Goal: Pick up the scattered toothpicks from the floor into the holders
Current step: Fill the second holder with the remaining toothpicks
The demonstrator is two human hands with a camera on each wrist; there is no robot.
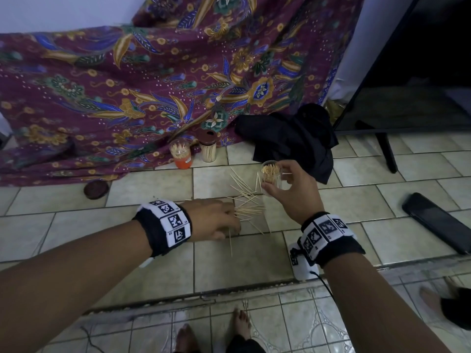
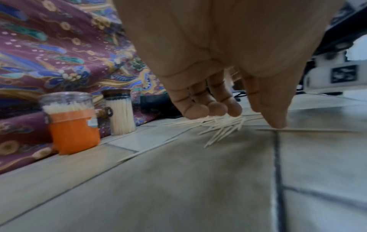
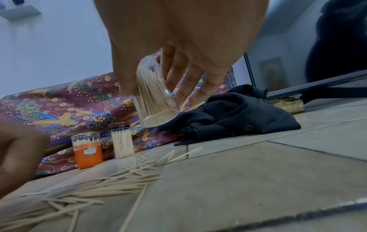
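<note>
Scattered toothpicks (image 1: 246,203) lie in a loose pile on the tiled floor. My left hand (image 1: 229,221) reaches down onto the pile's left end; in the left wrist view its fingertips (image 2: 208,108) rest on the toothpicks (image 2: 220,127), and the thumb touches the tile apart from them. My right hand (image 1: 276,178) holds a clear holder (image 1: 269,171) above the pile, tilted and nearly full of toothpicks. The right wrist view shows the thumb and fingers around this holder (image 3: 157,97). An orange-labelled holder (image 1: 181,155) and a brown-lidded holder (image 1: 208,146) stand by the cloth.
A patterned maroon cloth (image 1: 127,85) drapes over the back. A black garment (image 1: 293,138) lies right of the holders. A brown lid (image 1: 95,189) sits on the tiles at left, and a dark phone (image 1: 438,221) at right. A black stand leg (image 1: 387,151) reaches the floor.
</note>
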